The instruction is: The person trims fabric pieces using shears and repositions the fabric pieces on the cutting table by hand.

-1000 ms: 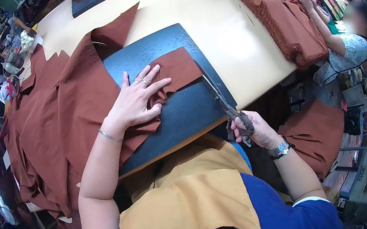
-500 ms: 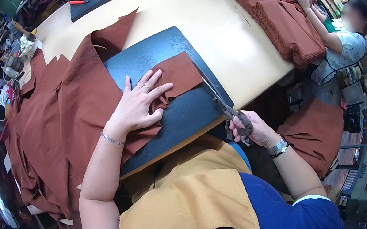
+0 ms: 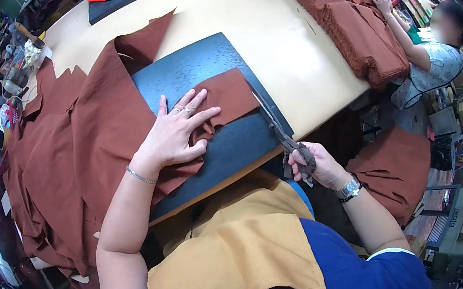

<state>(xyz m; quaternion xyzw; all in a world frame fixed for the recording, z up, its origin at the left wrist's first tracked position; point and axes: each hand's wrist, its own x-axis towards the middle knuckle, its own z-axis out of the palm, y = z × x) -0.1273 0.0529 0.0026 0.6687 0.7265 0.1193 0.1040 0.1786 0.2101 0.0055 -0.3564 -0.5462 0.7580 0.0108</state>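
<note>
the piece (image 3: 230, 94) and the hide (image 3: 61, 161) look like matt, leathery sheet, smooth but creased, while the stack (image 3: 358, 38) is rough and fuzzy along its edges. the scissors (image 3: 277, 125) are dull metal, bound at one end in ragged cloth (image 3: 306, 164). the board (image 3: 180, 70) has a slick, glossy face, the table (image 3: 279, 26) a smooth sheen, the apron (image 3: 220, 256) a matt, grained surface, and the watch (image 3: 350, 189) shiny metal.

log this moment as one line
left hand: fingers spread on brown material | right hand: holding scissors, blades by material's edge | blue board: under material
</note>
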